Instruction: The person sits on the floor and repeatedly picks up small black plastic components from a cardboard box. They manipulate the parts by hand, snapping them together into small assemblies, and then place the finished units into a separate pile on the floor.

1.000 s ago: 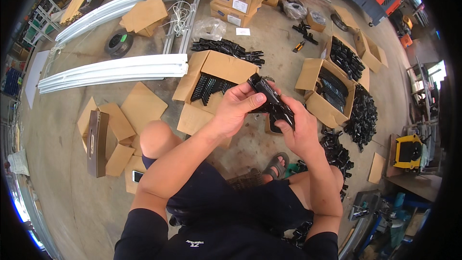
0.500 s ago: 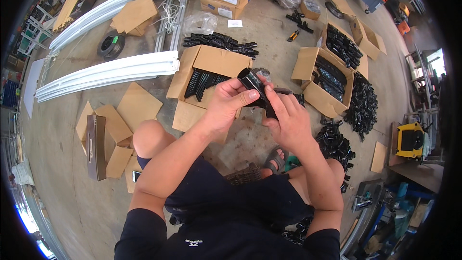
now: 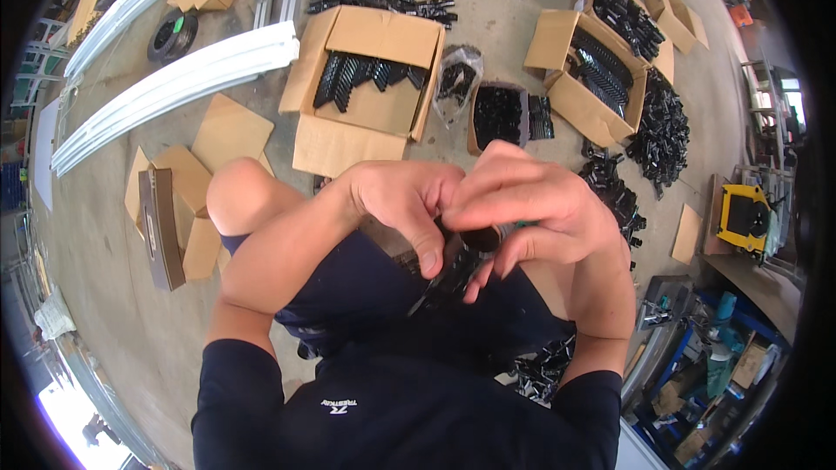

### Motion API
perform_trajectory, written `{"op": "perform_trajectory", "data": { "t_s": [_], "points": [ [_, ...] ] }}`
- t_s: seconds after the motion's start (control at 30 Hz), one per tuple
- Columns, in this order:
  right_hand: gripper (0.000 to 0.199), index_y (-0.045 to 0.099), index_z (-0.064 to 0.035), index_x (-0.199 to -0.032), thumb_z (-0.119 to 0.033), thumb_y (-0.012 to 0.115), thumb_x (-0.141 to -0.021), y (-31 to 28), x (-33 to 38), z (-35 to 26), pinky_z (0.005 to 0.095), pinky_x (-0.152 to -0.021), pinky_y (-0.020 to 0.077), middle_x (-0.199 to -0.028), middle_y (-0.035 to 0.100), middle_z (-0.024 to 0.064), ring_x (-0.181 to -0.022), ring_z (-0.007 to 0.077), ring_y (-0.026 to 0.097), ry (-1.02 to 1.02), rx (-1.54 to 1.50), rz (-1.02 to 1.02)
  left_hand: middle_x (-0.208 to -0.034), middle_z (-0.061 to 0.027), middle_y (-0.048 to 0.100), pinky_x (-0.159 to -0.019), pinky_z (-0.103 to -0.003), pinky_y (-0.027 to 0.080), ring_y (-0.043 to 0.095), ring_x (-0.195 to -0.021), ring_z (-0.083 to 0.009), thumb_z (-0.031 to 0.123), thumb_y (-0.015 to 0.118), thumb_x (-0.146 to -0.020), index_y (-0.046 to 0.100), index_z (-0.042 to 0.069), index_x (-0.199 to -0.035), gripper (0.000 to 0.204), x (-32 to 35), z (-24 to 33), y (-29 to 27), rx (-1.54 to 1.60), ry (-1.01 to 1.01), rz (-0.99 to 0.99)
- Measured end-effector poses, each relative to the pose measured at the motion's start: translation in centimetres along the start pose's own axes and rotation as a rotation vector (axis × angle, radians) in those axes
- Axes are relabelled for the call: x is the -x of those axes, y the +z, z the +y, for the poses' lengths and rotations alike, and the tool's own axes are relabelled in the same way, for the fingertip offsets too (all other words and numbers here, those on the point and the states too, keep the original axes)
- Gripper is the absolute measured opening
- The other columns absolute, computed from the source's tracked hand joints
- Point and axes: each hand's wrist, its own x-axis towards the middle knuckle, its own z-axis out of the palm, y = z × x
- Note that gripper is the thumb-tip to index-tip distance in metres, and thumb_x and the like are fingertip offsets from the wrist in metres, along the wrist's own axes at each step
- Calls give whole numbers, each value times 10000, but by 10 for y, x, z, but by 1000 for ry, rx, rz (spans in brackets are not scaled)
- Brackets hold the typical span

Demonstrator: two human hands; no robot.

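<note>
Close to my body I hold a black tubular fitting (image 3: pixel 455 273) tilted, its round open end (image 3: pixel 481 240) turned up towards the right. My left hand (image 3: pixel 402 202) grips its left side, with the thumb lying along the body. Around the open end curl the fingers of my right hand (image 3: pixel 535 207), partly smeared by motion. Fingers hide much of the fitting, and its lower end is blurred against my dark clothes. Beyond my hands stand an open cardboard box (image 3: pixel 318 135) with rows of black fittings and a smaller box (image 3: pixel 477 141) of small black parts.
A clear plastic bag (image 3: pixel 470 65) with black parts lies between these boxes. To the right are another open carton (image 3: pixel 592 126) and heaps of black fittings (image 3: pixel 659 144). White metal rails (image 3: pixel 183 91) and flattened cardboard (image 3: pixel 228 132) lie on the left.
Both hands have come down and nearer my body with the fitting. It has been turned so its open end points up and right. The view has tilted lower.
</note>
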Motion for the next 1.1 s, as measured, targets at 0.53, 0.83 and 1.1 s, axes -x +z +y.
{"op": "perform_trajectory", "data": {
  "t_s": [0.53, 0.83, 1.1],
  "points": [
    [342, 674, -6, -1173, -45, 750, -841, -21, 12, -22, 342, -785, 543, -1067, 677, 139, -890, 262, 660, 429, 486, 331, -1180, -93, 741, -913, -295, 561, 680, -1044, -125, 64, 791, -897, 689, -6, -1288, 410, 4, 14, -9, -513, 326, 883],
    [319, 663, -14, -1190, -55, 770, -893, -4, 8, 18, 304, -765, 537, -1046, 648, 105, -829, 194, 622, 515, 483, 514, -1076, -57, 754, -851, -255, 554, 661, -938, -75, 102, 816, -894, 697, -8, -1261, 401, -9, 6, -11, -671, 220, 1120],
    [327, 677, -9, -1219, -53, 760, -906, -1, 11, 34, 293, -775, 532, -1033, 653, 87, -831, 162, 613, 516, 297, 637, -1092, -45, 742, -837, -244, 556, 659, -951, -64, 77, 784, -923, 669, -29, -1281, 391, -5, -3, -25, -612, 233, 1124]
  ]
}}
